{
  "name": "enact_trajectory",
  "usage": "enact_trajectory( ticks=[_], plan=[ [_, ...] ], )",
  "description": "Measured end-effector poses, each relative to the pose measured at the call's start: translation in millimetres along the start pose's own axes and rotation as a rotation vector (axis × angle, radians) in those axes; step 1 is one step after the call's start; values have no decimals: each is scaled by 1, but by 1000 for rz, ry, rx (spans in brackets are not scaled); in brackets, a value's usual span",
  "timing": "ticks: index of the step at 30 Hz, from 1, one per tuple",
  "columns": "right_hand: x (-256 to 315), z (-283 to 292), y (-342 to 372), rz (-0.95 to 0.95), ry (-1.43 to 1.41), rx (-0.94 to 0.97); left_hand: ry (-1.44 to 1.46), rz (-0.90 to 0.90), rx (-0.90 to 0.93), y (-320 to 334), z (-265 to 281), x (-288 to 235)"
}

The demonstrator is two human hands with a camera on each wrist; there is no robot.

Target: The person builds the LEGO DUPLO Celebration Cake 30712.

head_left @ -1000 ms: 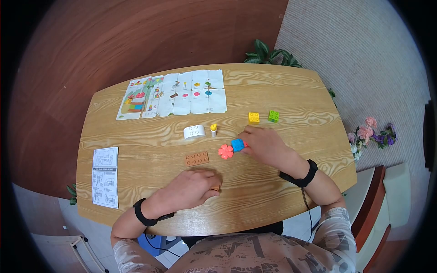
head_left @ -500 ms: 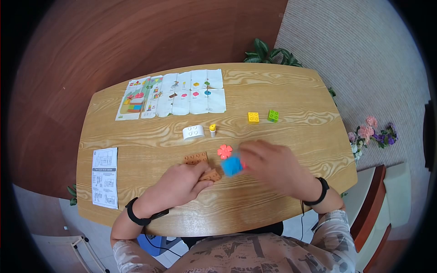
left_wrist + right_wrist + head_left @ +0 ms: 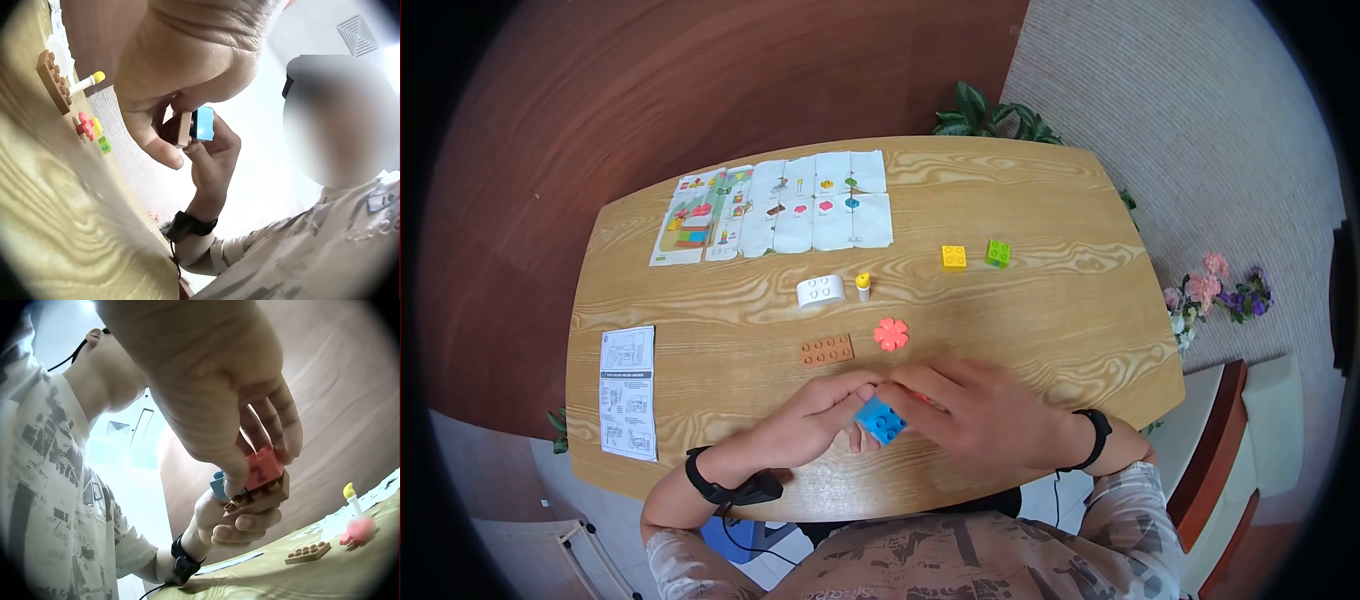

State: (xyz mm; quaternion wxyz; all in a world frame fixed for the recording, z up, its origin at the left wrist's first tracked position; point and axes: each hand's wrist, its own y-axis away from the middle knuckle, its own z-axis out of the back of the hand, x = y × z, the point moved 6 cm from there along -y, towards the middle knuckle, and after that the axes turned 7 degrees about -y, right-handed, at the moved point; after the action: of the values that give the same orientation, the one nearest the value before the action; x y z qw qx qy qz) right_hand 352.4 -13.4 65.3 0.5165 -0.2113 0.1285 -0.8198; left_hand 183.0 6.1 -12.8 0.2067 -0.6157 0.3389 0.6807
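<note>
The table's [image 3: 1020, 330] near edge lies at 6 o'clock from the hands; the tabletop extends toward 2 o'clock. Left hand [image 3: 815, 414] grips brown brick [image 3: 257, 502]. Right hand [image 3: 972, 412] pinches red brick [image 3: 265, 469], beside blue brick [image 3: 881, 424]. Flower piece [image 3: 891, 334] at 12 o'clock and brown plate [image 3: 827, 350] at 11 obstruct.

The left arm [image 3: 675, 510] and right arm [image 3: 1125, 452] bend inward at the elbows, bringing both hands close together before the body. The left hand [image 3: 825, 412] grips from below, fingers [image 3: 240, 534] curled; the right hand [image 3: 975, 405], blurred overhead, pinches from above between thumb and fingers.
</note>
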Motion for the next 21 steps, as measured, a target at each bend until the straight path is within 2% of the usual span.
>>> enact_trajectory(
  ticks=[7,21],
  plan=[
    [-1,2,0,-40,42,4,74,-25,-22,0,3,4],
    [-3,2,-2,-51,7,-13,-121,-67,-60,4,8,0]
  ],
)
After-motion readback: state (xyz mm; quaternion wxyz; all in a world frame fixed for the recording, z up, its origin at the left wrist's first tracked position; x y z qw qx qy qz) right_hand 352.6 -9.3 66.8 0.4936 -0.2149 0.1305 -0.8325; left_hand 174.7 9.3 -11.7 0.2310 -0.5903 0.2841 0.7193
